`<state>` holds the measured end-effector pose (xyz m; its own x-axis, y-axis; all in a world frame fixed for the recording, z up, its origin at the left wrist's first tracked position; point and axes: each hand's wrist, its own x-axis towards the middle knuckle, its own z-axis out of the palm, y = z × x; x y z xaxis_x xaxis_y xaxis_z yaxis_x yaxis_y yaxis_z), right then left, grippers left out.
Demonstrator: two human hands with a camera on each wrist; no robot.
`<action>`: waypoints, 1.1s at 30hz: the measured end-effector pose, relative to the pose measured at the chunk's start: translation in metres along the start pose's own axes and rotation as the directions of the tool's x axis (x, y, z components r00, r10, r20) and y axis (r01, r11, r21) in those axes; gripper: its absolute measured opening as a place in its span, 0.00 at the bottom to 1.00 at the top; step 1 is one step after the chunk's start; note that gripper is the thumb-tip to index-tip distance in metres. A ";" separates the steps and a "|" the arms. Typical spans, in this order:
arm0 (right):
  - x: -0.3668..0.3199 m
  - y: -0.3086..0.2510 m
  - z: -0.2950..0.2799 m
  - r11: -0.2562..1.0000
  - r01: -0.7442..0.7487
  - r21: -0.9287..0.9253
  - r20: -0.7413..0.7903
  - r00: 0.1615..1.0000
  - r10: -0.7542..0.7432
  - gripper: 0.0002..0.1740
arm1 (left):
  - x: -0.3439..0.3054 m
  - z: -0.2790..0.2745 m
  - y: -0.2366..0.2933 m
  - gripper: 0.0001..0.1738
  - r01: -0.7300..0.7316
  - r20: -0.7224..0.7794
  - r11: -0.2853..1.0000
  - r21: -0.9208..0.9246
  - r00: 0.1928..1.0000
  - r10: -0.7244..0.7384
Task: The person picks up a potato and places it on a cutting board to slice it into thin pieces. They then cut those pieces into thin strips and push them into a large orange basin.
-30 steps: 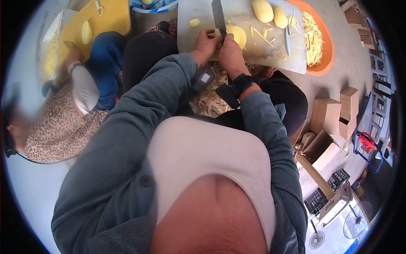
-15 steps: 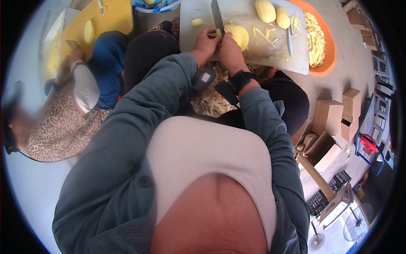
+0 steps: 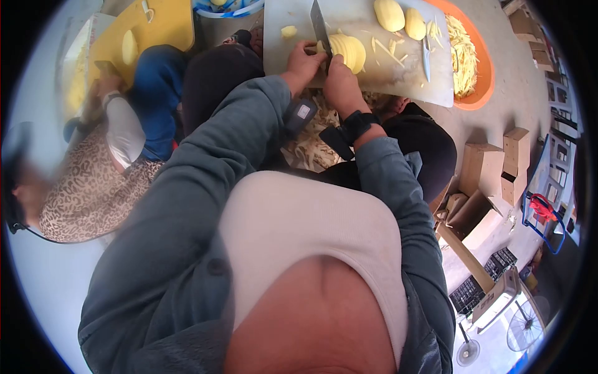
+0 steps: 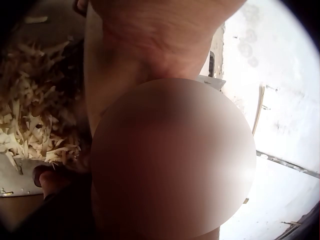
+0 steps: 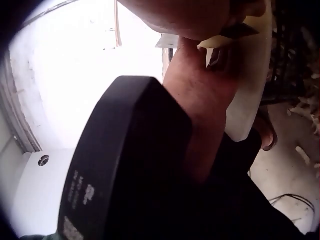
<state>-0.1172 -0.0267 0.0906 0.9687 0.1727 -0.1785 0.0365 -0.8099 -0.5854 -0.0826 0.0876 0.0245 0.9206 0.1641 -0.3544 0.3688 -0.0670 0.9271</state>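
On the white cutting board [image 3: 299, 15], my right hand [image 3: 341, 87] grips a broad-bladed knife [image 3: 319, 23], its blade standing on edge and pointing away from me. My left hand [image 3: 303, 66] holds a peeled potato piece [image 3: 320, 47] against the left face of the blade, its fingertips close to the steel. Leaning slices of potato [image 3: 350, 52] lie against the blade's other side. In the right wrist view, part of the dark blade [image 5: 240, 31] shows below my right hand [image 5: 180, 15]. The left wrist view shows mostly my wrist, with the fingers hidden.
Two peeled potatoes [image 3: 389, 15], cut sticks and a small knife [image 3: 425, 59] lie on the board's right side. An orange basin [image 3: 488, 75] of potato sticks stands beyond. Peelings [image 3: 314, 140] lie below the board. Another person works at a yellow board [image 3: 168, 31] on the left.
The sliced potato right of the blade shows more separate slices than before. Both hands and the knife keep nearly the same place, and the view shifts slightly.
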 end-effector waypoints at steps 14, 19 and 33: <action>0.011 0.002 -0.001 1.000 -0.020 -0.008 -0.012 1.000 0.020 0.11 | -0.005 -0.011 0.003 0.23 0.146 0.163 0.921 -0.361 0.982 -0.091; 0.010 0.005 -0.001 1.000 -0.009 -0.011 -0.021 1.000 0.009 0.11 | -0.002 -0.010 0.006 0.22 0.129 0.143 0.954 -0.271 0.985 -0.092; 0.000 0.003 -0.013 0.999 -0.044 0.007 0.001 0.999 0.044 0.11 | 0.003 -0.008 0.013 0.23 0.191 0.140 0.959 -0.211 0.977 -0.163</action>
<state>-0.1138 -0.0358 0.0989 0.9691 0.1376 -0.2047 -0.0076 -0.8129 -0.5823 -0.0757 0.0956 0.0365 0.8567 0.0339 -0.5147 0.5020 0.1746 0.8470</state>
